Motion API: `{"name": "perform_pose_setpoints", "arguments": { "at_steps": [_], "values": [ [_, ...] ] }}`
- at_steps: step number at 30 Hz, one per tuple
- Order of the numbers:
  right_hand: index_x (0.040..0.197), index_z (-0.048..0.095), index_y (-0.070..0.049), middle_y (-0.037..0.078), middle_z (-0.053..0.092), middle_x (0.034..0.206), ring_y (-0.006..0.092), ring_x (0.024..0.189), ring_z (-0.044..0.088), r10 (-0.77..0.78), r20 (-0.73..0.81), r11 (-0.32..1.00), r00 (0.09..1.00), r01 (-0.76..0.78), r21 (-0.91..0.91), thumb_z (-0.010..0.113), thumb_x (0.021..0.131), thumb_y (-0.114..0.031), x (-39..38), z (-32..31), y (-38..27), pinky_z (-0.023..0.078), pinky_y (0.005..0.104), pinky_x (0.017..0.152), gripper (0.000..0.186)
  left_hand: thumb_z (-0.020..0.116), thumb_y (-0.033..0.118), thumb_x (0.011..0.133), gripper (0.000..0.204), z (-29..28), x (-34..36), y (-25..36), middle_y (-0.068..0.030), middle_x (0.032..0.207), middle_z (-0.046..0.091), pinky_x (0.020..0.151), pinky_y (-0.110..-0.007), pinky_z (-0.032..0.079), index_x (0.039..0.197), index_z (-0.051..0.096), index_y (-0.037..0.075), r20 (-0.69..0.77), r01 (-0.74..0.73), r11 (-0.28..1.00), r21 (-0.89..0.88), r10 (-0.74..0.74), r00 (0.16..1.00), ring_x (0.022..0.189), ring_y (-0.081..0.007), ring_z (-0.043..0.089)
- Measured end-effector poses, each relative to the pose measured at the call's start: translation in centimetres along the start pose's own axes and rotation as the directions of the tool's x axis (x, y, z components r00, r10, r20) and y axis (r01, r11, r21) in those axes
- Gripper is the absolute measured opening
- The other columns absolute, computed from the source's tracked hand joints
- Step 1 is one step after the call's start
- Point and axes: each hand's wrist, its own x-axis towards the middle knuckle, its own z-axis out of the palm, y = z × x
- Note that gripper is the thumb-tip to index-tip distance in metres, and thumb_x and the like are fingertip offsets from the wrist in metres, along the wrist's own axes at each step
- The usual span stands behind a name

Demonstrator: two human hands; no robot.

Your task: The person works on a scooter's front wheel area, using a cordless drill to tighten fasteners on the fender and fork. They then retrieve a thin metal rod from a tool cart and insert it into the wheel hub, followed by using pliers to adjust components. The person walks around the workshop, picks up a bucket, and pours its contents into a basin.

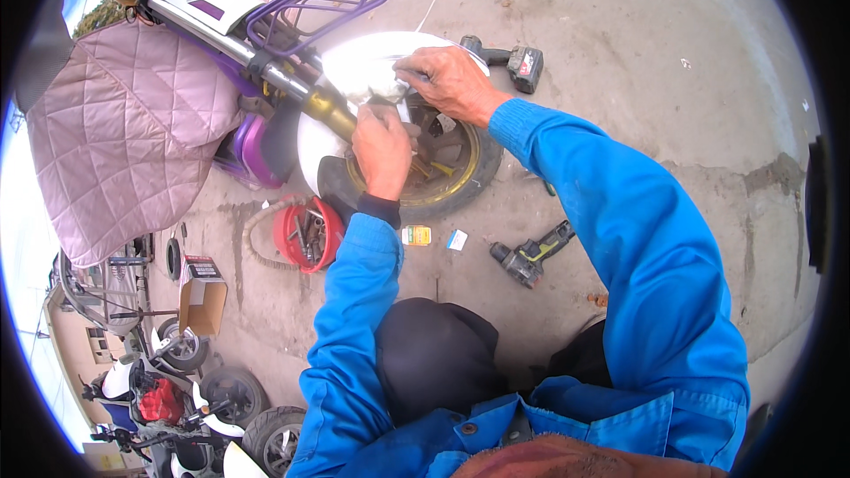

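A scooter's front wheel, with a black tyre and gold rim, stands before me under a white mudguard. My left hand is closed beside the lower end of the gold fork leg, over the wheel. Its fingertips press together near a small whitish piece, and what they grip is hidden. My right hand reaches over the mudguard's edge from the right, thumb and fingers pinched together. Whatever lies in that pinch is too small to make out. Both hands are close together.
A red bucket of metal tools stands left of my knee. On the concrete lie a green-black cordless drill, another power tool, a small yellow box and a blue-white card. A pink quilted cover hangs at left.
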Motion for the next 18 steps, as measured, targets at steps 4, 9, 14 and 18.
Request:
{"name": "perform_pose_setpoints", "arguments": {
  "at_steps": [4, 9, 14, 18],
  "values": [
    [0.114, 0.077, -0.005, 0.014, 0.072, 0.1, 0.0341, 0.09, 0.07, -0.035, -0.041, 0.999, 0.999, 0.035, 0.015, 0.072, 0.097, -0.014, -1.0, -0.2, -0.4, 0.056, 0.0433, 0.081, 0.019, 0.054, 0.021, 0.103, 0.024, -1.0, -0.8, -0.3, -0.0207, 0.081, 0.076, 0.08, -0.051, 0.054, 0.105, 0.061, -0.002, -0.033, -0.194, 0.94, 0.28, 0.211, 0.977, 0.082, -0.0433, 0.074],
    [0.112, 0.076, -0.005, 0.012, 0.071, 0.1, 0.0314, 0.09, 0.07, -0.028, -0.085, 0.996, 0.996, 0.035, 0.08, 0.071, 0.099, -0.014, -0.8, -0.4, -0.2, 0.056, 0.0406, 0.081, 0.017, 0.054, 0.028, 0.102, 0.03, -3.6, -1.1, -0.6, -0.0258, 0.096, 0.073, 0.083, -0.054, 0.051, 0.113, 0.064, 0.002, 0.041, -0.122, 0.932, 0.343, 0.115, 0.993, 0.094, -0.0472, 0.07],
    [0.113, 0.075, -0.004, 0.014, 0.072, 0.104, 0.0315, 0.094, 0.071, -0.023, -0.039, 0.993, 0.999, 0.028, 0.114, 0.072, 0.099, -0.013, -0.8, -0.4, -0.2, 0.057, 0.0406, 0.083, 0.017, 0.052, 0.015, 0.104, 0.017, -6.8, -1.6, 0.3, -0.015, 0.085, 0.073, 0.059, -0.033, 0.053, 0.105, 0.06, -0.001, 0.213, -0.042, 0.996, 0.077, 0.025, 0.977, 0.064, -0.0175, 0.068],
    [0.115, 0.074, -0.004, 0.014, 0.072, 0.105, 0.0323, 0.096, 0.071, -0.061, 0.011, 0.995, 0.998, 0.06, 0.078, 0.072, 0.098, -0.01, -1.0, -0.2, 0.3, 0.057, 0.0408, 0.086, 0.018, 0.05, 0.013, 0.107, 0.018, -7.5, -0.8, 0.1, -0.0103, 0.103, 0.073, 0.07, -0.029, 0.056, 0.109, 0.061, -0.001, 0.195, -0.316, 0.949, 0.0, 0.31, 0.931, 0.08, -0.0128, 0.066]
  ]
}}
